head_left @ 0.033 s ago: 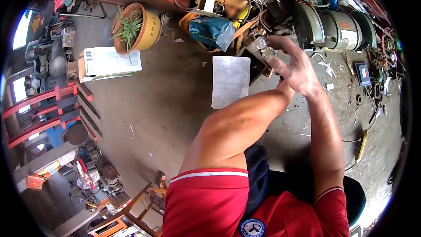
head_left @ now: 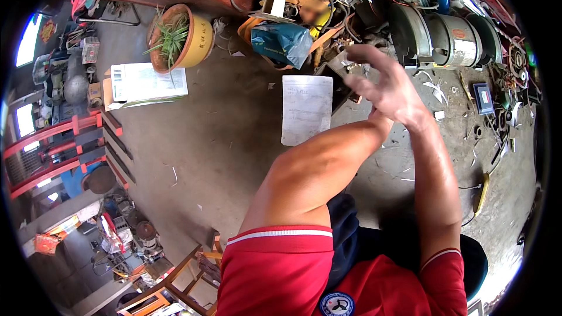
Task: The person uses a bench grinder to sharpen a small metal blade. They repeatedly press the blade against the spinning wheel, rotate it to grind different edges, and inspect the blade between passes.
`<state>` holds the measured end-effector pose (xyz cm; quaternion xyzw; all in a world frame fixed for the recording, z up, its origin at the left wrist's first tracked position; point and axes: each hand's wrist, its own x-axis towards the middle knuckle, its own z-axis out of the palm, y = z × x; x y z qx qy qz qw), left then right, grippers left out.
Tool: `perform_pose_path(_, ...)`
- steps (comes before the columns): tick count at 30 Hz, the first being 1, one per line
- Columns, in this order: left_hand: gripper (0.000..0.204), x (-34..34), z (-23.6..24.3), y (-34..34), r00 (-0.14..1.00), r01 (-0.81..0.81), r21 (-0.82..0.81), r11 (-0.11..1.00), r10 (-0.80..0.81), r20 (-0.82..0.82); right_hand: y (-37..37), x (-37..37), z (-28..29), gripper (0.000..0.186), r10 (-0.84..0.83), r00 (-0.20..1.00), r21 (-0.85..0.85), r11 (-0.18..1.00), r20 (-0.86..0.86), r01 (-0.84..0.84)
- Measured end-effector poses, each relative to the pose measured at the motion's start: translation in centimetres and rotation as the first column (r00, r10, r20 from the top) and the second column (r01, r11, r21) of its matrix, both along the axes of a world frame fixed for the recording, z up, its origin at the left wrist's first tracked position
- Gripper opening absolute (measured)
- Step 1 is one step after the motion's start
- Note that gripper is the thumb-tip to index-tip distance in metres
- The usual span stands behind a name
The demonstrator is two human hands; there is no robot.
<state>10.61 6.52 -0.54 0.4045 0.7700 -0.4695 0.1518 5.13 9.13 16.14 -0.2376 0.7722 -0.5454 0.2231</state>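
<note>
My right hand (head_left: 380, 85) is raised with curved fingers apart and nothing visible in them, in front of a dark open box (head_left: 328, 73) with small metal pieces (head_left: 339, 61). My left hand (head_left: 379, 116) is mostly hidden behind it, so its fingers cannot be seen; its forearm slants across from the lower left. Left of the box a handwritten white sheet (head_left: 306, 111) lies on the concrete floor (head_left: 216, 134).
A potted plant (head_left: 199, 41) and a flat white carton (head_left: 146, 82) are at upper left. Tools, wires, an orange bag with blue plastic (head_left: 281, 44) and metal drums (head_left: 445, 38) crowd the back right. A wooden chair (head_left: 181, 281) is at lower left, red racks (head_left: 52, 164) further left.
My right hand has moved slightly left, its fingers shifting over the box. My left forearm is almost where it was.
</note>
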Motion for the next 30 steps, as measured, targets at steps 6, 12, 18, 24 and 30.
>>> perform_pose_path(6, 0.022, -0.6, 1.4, 0.9, 0.985, 0.167, -0.145, 0.975, -0.158, 0.072, -7.0, 0.3, 7.2, 0.060, 0.435, 0.838, 0.045, 0.894, -0.329, -0.446)
perform_pose_path(12, 0.018, 0.0, 0.5, 0.8, 0.993, 0.089, -0.221, 0.971, -0.070, 0.092, -9.9, 4.1, 6.0, 0.062, 0.690, 0.650, 0.028, 0.678, 0.319, -0.734)
perform_pose_path(18, 0.009, -1.6, 6.2, 1.1, 0.908, 0.361, -0.105, 0.927, -0.323, 0.267, -6.8, 2.2, -0.2, 0.052, 0.527, 0.843, 0.327, 0.782, 0.107, -0.530)
perform_pose_path(24, 0.012, -0.4, 0.1, -0.3, 0.996, -0.081, 0.176, 0.981, 0.075, 0.037, -5.4, 6.5, 3.2, 0.047, 0.016, 0.960, -0.067, 0.997, -0.279, -0.036)
perform_pose_path(30, 0.013, -3.2, 1.1, -4.3, 0.741, -0.670, 0.641, 0.374, 0.386, 0.550, 0.1, 11.0, -7.2, 0.029, -0.599, 0.780, -0.339, 0.783, -0.180, 0.522)
